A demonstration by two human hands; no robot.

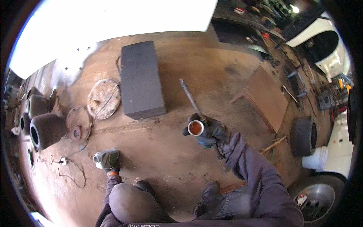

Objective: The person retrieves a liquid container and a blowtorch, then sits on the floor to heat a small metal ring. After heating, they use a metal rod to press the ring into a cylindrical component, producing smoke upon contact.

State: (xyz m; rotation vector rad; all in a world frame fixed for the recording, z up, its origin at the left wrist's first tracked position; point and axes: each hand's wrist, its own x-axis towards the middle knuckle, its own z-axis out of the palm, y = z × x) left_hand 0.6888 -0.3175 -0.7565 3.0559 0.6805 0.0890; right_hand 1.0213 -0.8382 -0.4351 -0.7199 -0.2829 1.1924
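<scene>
Grey cloth covers the knee [132,202] at the near edge, with a dark shoe [210,192] right of it on the brown floor [159,170]. At the near right stands a wheel [315,198] with a metal rim. On the near left, the gloved left hand [113,171] is closed around a grey-green handheld tool [109,158], its silver nose pointing left; whether the tool touches the floor, I cannot tell. Left of it lies a thin looped cable [81,176]. Farther up, right of centre, the gloved right hand [214,131] grips a long metal rod [190,96] slanting toward the far left, together with a round, pale-rimmed piece [196,128], orange-brown inside. To the right are a white bucket [314,159] and, just beyond, an upright tyre [303,135]. Beyond the hands, a brown panel [266,100] lies right, two rusty discs [104,99] left, and between them a long dark block [140,79]. Farthest left hangs a bright white surface [113,17].
</scene>
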